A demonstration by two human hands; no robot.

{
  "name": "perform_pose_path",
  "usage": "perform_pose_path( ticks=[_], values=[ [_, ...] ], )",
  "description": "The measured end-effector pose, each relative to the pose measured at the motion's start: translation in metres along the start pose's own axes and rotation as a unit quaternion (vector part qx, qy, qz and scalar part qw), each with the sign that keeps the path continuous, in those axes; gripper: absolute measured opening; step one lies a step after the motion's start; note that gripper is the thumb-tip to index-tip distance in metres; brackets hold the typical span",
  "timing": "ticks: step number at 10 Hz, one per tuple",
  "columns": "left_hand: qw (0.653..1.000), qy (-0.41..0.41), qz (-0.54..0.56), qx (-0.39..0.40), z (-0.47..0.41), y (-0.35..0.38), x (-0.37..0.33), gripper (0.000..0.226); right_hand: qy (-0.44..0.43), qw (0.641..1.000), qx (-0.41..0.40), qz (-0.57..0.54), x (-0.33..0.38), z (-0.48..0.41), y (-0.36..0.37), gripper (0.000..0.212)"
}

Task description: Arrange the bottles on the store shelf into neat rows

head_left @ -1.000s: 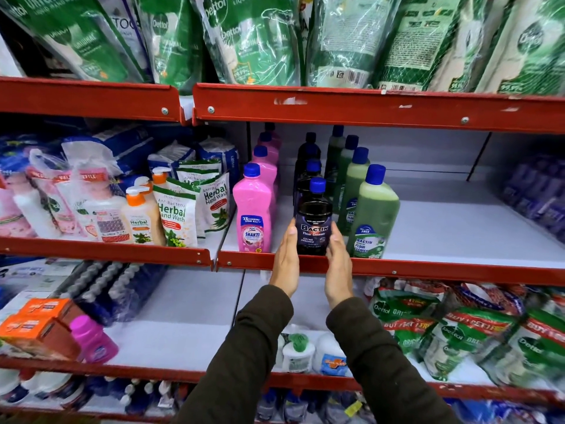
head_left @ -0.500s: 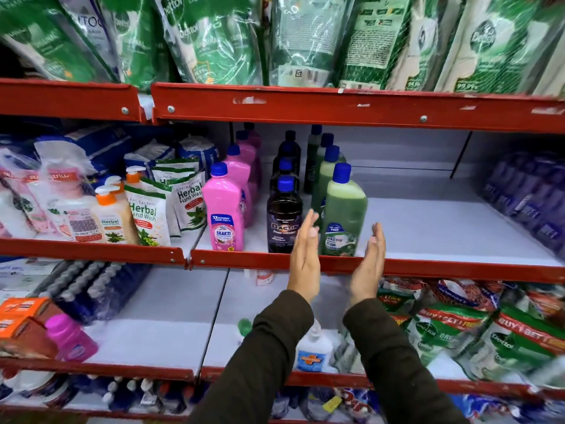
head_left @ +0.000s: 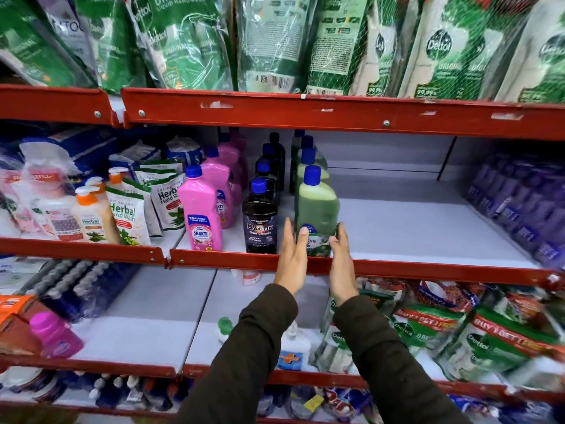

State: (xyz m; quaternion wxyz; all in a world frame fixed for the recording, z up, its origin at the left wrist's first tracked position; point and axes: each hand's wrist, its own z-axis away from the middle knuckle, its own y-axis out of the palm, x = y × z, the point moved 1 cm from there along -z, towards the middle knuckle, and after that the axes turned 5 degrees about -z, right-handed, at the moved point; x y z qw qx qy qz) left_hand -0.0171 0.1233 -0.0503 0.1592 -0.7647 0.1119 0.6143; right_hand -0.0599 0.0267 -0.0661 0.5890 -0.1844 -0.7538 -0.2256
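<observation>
Three rows of blue-capped bottles run front to back on the middle shelf (head_left: 428, 268): pink Shakti bottles (head_left: 200, 209), dark Bactin bottles (head_left: 260, 223) and green bottles (head_left: 318, 206). My left hand (head_left: 292, 258) lies flat against the left side of the front green bottle. My right hand (head_left: 341, 263) presses its right side with the fingertips. The bottle stands upright at the shelf's front edge, clasped between both palms. Its label is partly hidden by my fingers.
Herbal hand wash pouches (head_left: 130, 215) and pump bottles (head_left: 91, 215) fill the shelf to the left. Purple packs (head_left: 526, 203) sit at the far right, with bare white shelf between. Green Dettol pouches (head_left: 189, 41) hang above. Refill pouches (head_left: 458, 328) crowd the lower shelf.
Both hands left the front dark Bactin bottle, moved right, and closed in on the front green bottle. The view also shifted to the right.
</observation>
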Motion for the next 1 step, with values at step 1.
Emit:
perform_pose_path(
  ticks=[1],
  values=[
    [0.98,0.122,-0.04,-0.153,0.0131,-0.0008,-0.0229,0.054,-0.115,0.99,-0.082,0.021,0.0269,0.008,-0.0067,0.058]
  ],
)
